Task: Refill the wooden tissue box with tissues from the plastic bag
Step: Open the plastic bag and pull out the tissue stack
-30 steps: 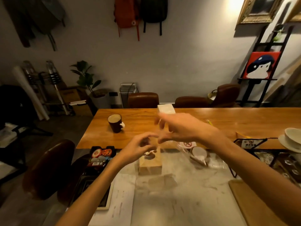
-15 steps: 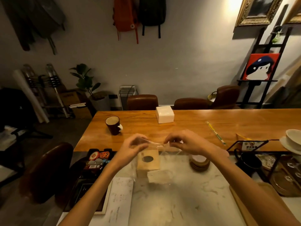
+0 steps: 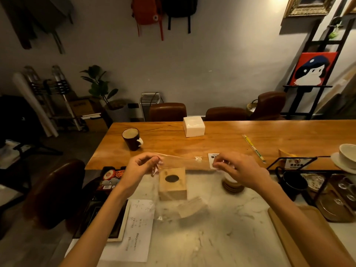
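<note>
A small wooden tissue box [image 3: 172,183] with a round dark hole on top stands on the marble counter. Above it I hold a clear, empty-looking plastic bag [image 3: 185,161] stretched flat between both hands. My left hand [image 3: 141,166] pinches its left end and my right hand [image 3: 238,168] pinches its right end, near a white label. A white stack of tissues [image 3: 193,126] sits on the far side of the wooden table, away from both hands.
A dark mug [image 3: 132,139] stands on the wooden table at left. Wooden coasters [image 3: 233,186] lie under my right hand. A paper sheet [image 3: 137,229] lies near left, a wooden tray [image 3: 300,236] near right, and a wire rack with cups [image 3: 316,182] at right.
My right hand has left the tissue stack on the far table and come back. Both hands have pulled the clear bag out wide and flat above the wooden box.
</note>
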Demonstrator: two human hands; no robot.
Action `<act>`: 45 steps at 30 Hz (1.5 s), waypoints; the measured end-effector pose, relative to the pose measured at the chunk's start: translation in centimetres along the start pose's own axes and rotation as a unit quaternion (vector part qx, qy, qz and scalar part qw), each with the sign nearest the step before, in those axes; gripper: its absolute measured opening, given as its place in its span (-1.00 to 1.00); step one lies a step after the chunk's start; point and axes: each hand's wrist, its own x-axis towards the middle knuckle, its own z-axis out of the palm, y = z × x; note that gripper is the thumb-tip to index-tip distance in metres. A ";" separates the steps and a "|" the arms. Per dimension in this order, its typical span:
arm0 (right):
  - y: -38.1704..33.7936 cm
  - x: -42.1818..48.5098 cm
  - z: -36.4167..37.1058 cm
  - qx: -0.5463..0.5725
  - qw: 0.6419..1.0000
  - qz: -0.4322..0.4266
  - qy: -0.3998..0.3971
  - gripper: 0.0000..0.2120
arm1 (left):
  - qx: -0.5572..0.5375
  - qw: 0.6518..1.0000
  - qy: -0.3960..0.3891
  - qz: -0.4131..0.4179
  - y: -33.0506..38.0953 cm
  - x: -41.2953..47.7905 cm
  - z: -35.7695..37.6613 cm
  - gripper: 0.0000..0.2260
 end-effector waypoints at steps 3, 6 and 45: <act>0.7 -0.7 0.2 -0.003 0.998 0.030 -0.050 -0.76 | 0.018 0.999 0.033 0.007 -0.1 0.0 -0.4 -0.85; 0.9 -2.1 -0.2 0.163 0.983 0.084 -0.024 -0.90 | 0.043 0.998 0.037 0.029 -0.3 -0.9 -1.1 -0.87; -6.6 6.8 3.9 0.043 0.981 0.026 0.185 -0.88 | 0.054 0.984 0.159 -0.058 -3.2 -3.4 3.2 -0.65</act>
